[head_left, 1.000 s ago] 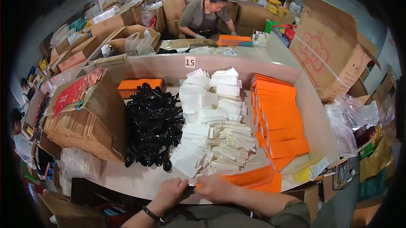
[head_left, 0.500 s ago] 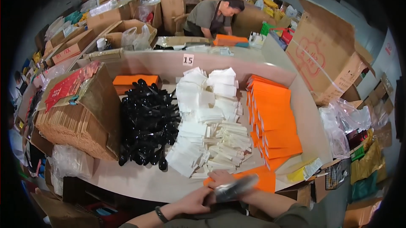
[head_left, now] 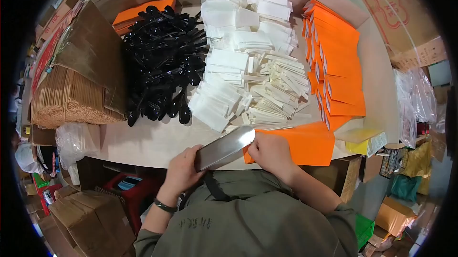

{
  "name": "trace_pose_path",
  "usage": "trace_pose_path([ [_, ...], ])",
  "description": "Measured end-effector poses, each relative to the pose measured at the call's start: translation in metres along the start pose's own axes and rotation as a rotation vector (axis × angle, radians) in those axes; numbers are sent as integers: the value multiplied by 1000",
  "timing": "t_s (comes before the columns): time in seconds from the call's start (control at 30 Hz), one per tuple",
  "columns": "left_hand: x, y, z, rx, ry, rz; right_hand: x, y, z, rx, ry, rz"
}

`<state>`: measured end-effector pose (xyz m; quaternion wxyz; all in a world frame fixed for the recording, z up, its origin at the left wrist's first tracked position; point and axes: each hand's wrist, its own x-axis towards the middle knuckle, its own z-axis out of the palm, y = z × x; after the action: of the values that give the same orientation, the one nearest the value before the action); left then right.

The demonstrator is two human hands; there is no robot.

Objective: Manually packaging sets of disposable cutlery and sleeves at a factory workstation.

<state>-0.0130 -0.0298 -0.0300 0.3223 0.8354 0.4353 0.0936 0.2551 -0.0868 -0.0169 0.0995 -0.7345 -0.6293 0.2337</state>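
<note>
My left hand [head_left: 182, 173] grips the lower end of a flat, shiny grey object [head_left: 224, 148], held slanted at the near table edge. My right hand [head_left: 270, 153] is curled at its upper end, fingers closed against it, and rests over a flat orange sleeve [head_left: 305, 145]. Beyond the hands lie a heap of black plastic spoons [head_left: 162, 61], a spread of white napkin packets [head_left: 224, 76] and cream slim wrapped sticks [head_left: 279, 92]. A row of orange sleeves [head_left: 339, 66] overlaps along the right side.
An open cardboard box [head_left: 90, 56] packed with brown paper sleeves stands at the left. A clear plastic bag [head_left: 71, 142] lies beside it. Yellow packets [head_left: 365, 140] sit at the near right corner. Cartons and a red stool [head_left: 129, 188] crowd the floor.
The view has tipped down and closer to the table. Both hands have come together at the table edge and now hold the shiny grey object up between them.
</note>
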Motion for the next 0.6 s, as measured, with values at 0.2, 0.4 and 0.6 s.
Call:
trace_pose_path([
  [0.2,15,-1,-21,95,-156,210,2,-29,25,181,30,-120],
  [0.4,38,6,-32,77,200,421,84,-10,-35,263,326,-197],
  [0.6,27,-51,-53,71,432,-26,124,30,-42,22,439,-303],
])
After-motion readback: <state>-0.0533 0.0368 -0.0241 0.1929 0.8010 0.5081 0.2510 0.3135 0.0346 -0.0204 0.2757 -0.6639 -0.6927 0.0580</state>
